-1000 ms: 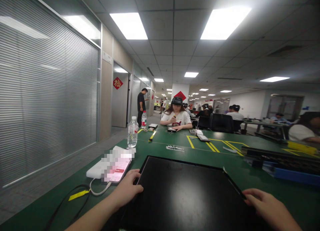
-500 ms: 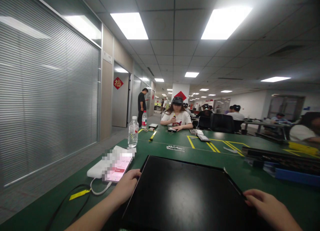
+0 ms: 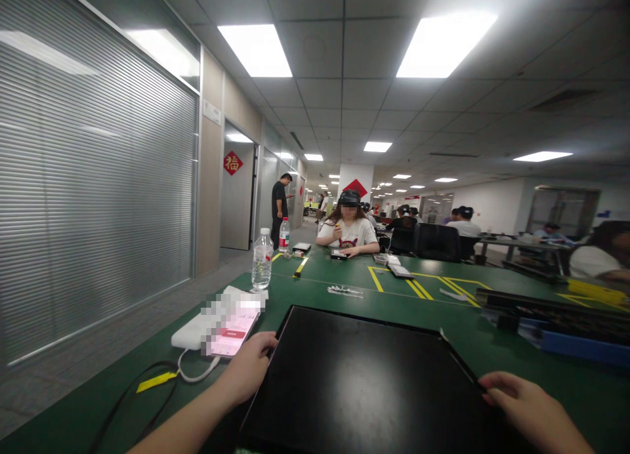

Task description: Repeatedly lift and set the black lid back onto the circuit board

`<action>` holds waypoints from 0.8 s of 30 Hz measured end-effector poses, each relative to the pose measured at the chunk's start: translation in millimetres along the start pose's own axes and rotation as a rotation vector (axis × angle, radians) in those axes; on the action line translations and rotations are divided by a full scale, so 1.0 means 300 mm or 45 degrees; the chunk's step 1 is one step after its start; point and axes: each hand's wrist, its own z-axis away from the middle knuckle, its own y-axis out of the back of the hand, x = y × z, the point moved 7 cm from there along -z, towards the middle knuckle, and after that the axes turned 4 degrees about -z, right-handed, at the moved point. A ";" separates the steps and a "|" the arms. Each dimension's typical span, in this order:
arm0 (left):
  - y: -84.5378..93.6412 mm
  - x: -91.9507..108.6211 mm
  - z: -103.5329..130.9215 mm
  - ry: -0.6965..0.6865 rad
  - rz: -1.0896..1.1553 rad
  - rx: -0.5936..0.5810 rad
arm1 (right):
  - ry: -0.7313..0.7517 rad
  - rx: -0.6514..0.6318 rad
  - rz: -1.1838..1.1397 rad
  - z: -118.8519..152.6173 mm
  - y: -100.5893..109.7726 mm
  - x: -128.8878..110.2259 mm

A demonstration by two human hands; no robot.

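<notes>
A large black flat panel (image 3: pixel 359 375), like a screen with a thin raised rim, lies tilted toward me above the green table at the bottom middle. My left hand (image 3: pixel 252 364) grips its left edge, fingers closed round the rim. At the opposite edge, my right hand (image 3: pixel 522 398) pinches the rim between thumb and fingers. A small whitish tab (image 3: pixel 443 334) sticks up at the panel's far right corner. Beside my left hand lies a lit phone (image 3: pixel 236 332) with a white cable (image 3: pixel 197 377). The panel's near edge runs out of view.
A water bottle (image 3: pixel 262 260) and a red-capped bottle (image 3: pixel 284 234) stand beyond the phone. Dark strips (image 3: pixel 551 316) and a blue bin (image 3: pixel 585 348) are at the right. Yellow tape (image 3: pixel 377 280) marks the green table (image 3: pixel 305 293). A co-worker (image 3: pixel 349 231) sits opposite.
My hands and the black panel have hardly moved. Across the table, the co-worker's raised hand has shifted slightly.
</notes>
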 end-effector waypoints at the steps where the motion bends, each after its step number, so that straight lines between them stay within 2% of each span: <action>1: 0.001 0.000 0.001 0.003 -0.030 0.002 | 0.010 0.004 0.008 -0.001 -0.001 0.001; 11: -0.012 0.006 0.005 -0.025 -0.268 -0.004 | 0.003 0.009 0.029 0.003 -0.004 -0.001; 24: -0.009 0.016 0.012 -0.078 -0.292 -0.007 | 0.027 0.030 0.040 0.011 -0.004 -0.011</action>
